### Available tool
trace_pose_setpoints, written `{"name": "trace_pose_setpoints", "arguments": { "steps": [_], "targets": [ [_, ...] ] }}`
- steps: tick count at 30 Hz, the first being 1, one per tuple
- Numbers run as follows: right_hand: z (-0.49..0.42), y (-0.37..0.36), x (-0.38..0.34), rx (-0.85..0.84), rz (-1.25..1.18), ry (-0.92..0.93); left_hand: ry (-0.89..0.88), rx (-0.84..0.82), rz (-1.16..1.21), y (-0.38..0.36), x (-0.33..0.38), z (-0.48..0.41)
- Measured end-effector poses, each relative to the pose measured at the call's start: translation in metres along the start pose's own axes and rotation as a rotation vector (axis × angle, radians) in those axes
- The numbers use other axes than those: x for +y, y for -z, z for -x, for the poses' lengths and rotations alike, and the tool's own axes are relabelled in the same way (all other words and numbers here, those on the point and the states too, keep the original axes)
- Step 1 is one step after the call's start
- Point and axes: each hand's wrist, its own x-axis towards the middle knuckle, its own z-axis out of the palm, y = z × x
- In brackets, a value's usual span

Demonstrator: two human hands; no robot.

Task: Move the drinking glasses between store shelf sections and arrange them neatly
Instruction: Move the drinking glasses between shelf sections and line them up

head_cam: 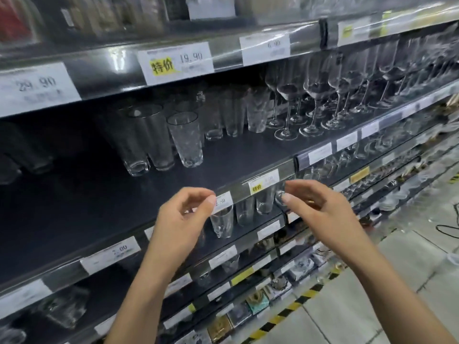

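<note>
Three tall clear tumblers stand together on the dark middle shelf (pixel 236 157): two smooth ones (pixel 146 140) and a patterned one (pixel 185 139) to their right. More tumblers (pixel 231 115) stand further back. On the shelf below, short glasses (pixel 222 220) stand in a row behind the price rail. My left hand (pixel 183 214) and my right hand (pixel 315 207) hover in front of the middle shelf's front edge, about a hand's width apart. The fingers of both are loosely curled and hold nothing. Neither hand touches a glass.
Stemmed wine glasses (pixel 313 100) fill the right part of the middle shelf. Price labels (pixel 175 62) line the shelf edges. Lower shelves hold boxed glassware (pixel 257 300). A yellow-black floor stripe (pixel 285 316) runs along the shelf base, and a black cable (pixel 447 229) lies on the floor at right.
</note>
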Motion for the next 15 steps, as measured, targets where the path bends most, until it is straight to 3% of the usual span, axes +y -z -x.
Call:
{"name": "trace_pose_setpoints", "arguments": {
  "steps": [8, 15],
  "targets": [
    [-0.128, -0.002, 0.015, -0.001, -0.059, -0.019, 0.1, 0.237, -0.049, -0.041, -0.019, -0.083],
    [-0.239, -0.012, 0.024, 0.001, 0.098, -0.018, 0.196, 0.529, -0.172, -0.062, -0.038, -0.138]
  ]
}}
